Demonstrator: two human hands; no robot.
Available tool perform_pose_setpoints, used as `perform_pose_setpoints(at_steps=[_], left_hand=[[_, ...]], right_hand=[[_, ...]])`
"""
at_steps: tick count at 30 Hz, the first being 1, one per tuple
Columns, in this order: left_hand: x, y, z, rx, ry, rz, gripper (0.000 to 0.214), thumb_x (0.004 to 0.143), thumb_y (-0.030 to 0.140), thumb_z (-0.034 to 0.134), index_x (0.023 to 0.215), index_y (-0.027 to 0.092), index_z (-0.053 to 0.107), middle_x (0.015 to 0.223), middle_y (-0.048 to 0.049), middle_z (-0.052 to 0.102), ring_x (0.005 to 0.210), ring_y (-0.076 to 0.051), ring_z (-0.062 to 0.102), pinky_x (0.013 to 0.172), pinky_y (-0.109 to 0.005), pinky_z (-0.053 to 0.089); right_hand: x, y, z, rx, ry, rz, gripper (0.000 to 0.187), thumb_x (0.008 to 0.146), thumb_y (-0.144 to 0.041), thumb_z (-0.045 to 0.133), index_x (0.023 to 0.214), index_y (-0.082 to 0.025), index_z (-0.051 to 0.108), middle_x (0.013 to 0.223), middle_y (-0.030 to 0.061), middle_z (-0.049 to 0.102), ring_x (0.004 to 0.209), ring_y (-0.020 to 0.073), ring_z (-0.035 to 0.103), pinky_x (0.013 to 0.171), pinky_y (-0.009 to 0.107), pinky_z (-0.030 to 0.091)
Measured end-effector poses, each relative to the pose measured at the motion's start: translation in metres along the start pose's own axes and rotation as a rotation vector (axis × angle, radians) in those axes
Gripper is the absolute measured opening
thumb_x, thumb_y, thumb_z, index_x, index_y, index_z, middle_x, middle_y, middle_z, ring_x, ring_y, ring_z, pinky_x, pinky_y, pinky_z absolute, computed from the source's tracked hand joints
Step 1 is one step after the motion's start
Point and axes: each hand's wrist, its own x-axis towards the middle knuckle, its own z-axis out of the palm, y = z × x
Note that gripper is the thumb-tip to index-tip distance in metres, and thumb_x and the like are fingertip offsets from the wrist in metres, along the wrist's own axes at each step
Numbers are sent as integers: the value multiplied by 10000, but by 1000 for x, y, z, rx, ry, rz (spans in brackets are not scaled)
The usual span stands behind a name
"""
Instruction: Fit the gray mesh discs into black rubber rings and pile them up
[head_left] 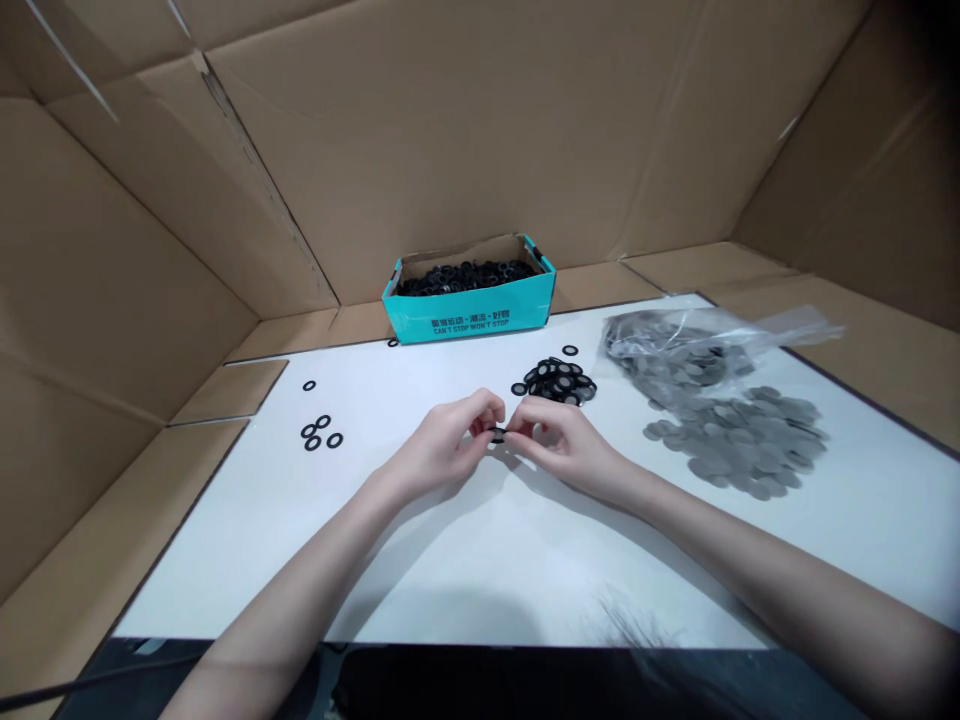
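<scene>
Between my two hands, just above the white table, is a small black ring (498,436) with a greyish centre. My left hand (459,438) pinches its left edge between thumb and fingers. From the other side, my right hand (556,440) grips the right edge in the same way. Close behind my right hand lies a pile of black rings with grey centres (559,378). Farther right spreads a heap of thin grey discs (754,445). Several loose open black rings (313,443) lie to the left of my left hand.
A turquoise box (472,312) full of black rings stands at the back of the table (480,570). A clear plastic bag (675,345) holding grey discs lies at the back right. Cardboard walls (480,130) enclose the back and sides.
</scene>
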Motion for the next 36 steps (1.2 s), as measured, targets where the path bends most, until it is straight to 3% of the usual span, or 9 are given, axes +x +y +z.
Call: perform_pose_setpoints(at_steps=[4,15,25,32,36], left_hand=[[0,3,1,44,-22,-9,166,829,50,444,892,200,475,859,1,583,744,-114,524,715,-242,433],[1,1,4,70,81,29,164,837,57,447,906,202,477,842,9,557,742,-110,521,700,-228,430],[0,2,5,132,-14,64,222,854,28,440,962,202,528,943,-21,645,828,-136,590,761,-259,459],[-1,-6,8,-59,120,19,167,886,107,486,1021,202,514,949,-30,615,876,-143,601,794,-278,502],[-1,-6,8,-169,108,-20,138,908,167,507,1042,199,509,991,-47,615,896,-142,611,789,-272,515]], right_hand=[[1,-1,1,-35,17,-30,168,873,-180,569,707,-194,543,704,4,580,686,138,534,612,261,390],[2,-2,-2,-48,23,-29,150,875,-172,559,728,-197,550,723,13,589,689,144,553,606,261,407],[2,0,2,-107,77,-87,195,882,-186,548,689,-200,524,689,15,580,672,150,542,604,271,396],[1,-1,1,-38,76,-24,155,897,-227,570,747,-201,606,733,27,654,690,155,585,623,279,428],[2,-1,-1,-30,74,-24,128,899,-253,581,810,-200,656,786,48,678,734,170,617,648,291,455]])
